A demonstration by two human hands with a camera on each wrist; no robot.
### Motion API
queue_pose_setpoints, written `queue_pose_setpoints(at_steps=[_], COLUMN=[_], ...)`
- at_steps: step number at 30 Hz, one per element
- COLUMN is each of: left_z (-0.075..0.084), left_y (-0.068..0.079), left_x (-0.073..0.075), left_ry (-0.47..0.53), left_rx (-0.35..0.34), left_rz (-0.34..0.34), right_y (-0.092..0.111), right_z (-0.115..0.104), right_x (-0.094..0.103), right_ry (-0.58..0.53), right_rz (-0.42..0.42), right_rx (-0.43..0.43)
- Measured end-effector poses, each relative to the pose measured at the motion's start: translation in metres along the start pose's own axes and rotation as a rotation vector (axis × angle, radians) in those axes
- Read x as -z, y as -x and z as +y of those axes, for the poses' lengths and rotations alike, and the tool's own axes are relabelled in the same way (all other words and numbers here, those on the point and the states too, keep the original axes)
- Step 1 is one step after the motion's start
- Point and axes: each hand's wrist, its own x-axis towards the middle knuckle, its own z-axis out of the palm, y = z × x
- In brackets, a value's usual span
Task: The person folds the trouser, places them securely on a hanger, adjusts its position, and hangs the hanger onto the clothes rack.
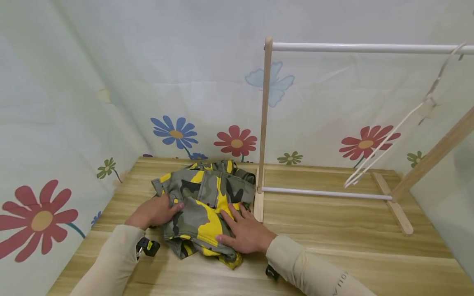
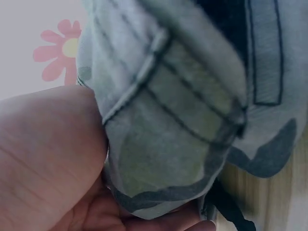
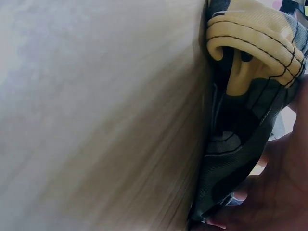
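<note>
A crumpled camouflage garment in grey, black and yellow lies in a heap on the wooden table. At its left side my left hand grips the cloth, thumb on top; in the left wrist view, fingers show below a stitched fold of the garment. My right hand rests on the right part of the heap with its fingers spread. The right wrist view has a yellow stitched hem and dark folds beside my right hand.
Right of the garment stands a rack with wooden legs and a white top rail. A white hanger hangs from the rail at the right. One foot of the rack is close beside the garment. A flowered backdrop rises behind the table.
</note>
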Motion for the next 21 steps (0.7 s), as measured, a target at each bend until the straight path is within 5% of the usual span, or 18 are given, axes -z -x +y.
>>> queue_pose_setpoints(at_steps=[21], left_z=[-0.0029], left_y=[0.0089], left_x=[-0.0013], left_ry=[-0.014], left_rx=[-0.006], left_rz=[-0.024], right_y=[0.0069], right_z=[-0.0016], right_x=[-0.0094], right_ry=[0.028], right_rz=[0.018], right_rx=[0.024])
